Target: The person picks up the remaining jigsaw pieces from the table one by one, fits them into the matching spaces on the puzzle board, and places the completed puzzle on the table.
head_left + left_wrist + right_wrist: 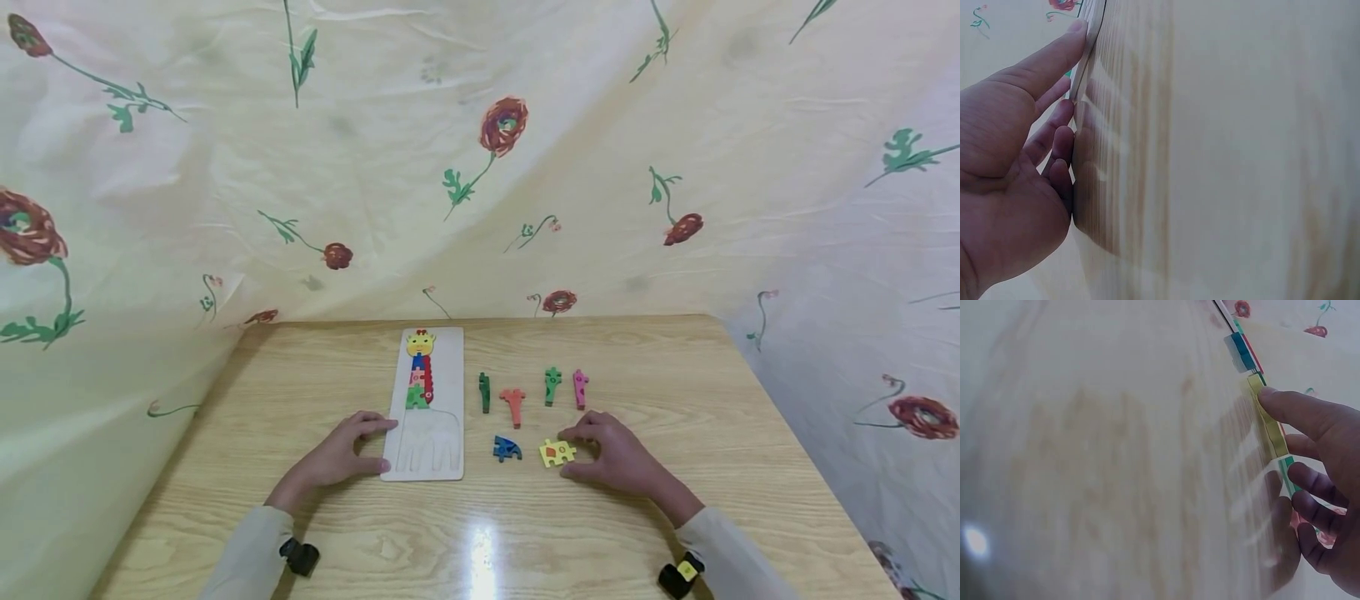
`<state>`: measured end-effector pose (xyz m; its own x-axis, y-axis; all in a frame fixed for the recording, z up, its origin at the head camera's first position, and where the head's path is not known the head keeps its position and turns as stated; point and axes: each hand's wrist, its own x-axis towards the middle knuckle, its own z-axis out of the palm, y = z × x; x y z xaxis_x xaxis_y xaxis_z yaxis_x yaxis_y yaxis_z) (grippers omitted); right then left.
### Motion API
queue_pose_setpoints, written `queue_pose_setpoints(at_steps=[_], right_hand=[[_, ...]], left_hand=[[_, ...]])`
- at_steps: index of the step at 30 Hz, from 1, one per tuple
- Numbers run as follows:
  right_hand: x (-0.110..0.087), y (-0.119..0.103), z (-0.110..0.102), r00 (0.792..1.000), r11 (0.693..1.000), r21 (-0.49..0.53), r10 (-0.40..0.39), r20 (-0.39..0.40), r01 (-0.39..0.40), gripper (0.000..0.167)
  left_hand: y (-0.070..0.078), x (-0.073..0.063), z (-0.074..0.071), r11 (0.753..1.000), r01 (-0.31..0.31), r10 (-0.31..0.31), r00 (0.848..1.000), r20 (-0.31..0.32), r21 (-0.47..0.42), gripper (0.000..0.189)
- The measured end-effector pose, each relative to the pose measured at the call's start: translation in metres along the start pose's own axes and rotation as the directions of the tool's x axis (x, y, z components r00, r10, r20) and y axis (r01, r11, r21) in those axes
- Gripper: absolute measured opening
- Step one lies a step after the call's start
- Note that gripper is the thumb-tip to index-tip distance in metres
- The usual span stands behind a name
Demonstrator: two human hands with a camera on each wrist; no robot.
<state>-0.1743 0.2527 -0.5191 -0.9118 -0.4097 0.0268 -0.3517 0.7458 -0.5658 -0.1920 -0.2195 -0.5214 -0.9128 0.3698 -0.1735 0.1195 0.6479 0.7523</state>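
A white puzzle board lies on the table, with a giraffe's head and neck pieces in its upper part and a bare body-shaped recess below. My left hand rests at its lower left edge, thumb and fingertips touching the rim. To the right, my right hand pinches a yellow puzzle piece with an orange patch between thumb and index finger. That piece lies flat on the table. In the right wrist view, the thumb meets the edge of the yellow piece.
A blue piece lies left of the yellow one. Farther back are a dark green piece, an orange piece, a green piece and a pink piece. Flowered cloth hangs behind the wooden table.
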Motion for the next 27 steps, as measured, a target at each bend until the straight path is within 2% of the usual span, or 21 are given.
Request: queue_pose_setpoints(at_steps=[12,21,27], right_hand=[[0.001,-0.004,0.000,1.000,0.999,-0.030,-0.013,-0.011,0.013,0.033],[0.005,-0.003,-0.003,0.998,0.996,-0.066,-0.063,-0.021,0.062,0.034],[0.010,-0.004,-0.011,0.992,0.987,-0.122,-0.108,-0.058,0.100,0.033]], left_hand=[[0.001,-0.001,0.000,1.000,0.019,-0.019,1.000,-0.002,-0.004,0.060],[0.002,-0.002,0.000,1.000,0.029,-0.029,1.000,-0.002,-0.009,0.060],[0.002,-0.001,-0.001,1.000,0.024,-0.024,1.000,-0.007,-0.002,0.059]])
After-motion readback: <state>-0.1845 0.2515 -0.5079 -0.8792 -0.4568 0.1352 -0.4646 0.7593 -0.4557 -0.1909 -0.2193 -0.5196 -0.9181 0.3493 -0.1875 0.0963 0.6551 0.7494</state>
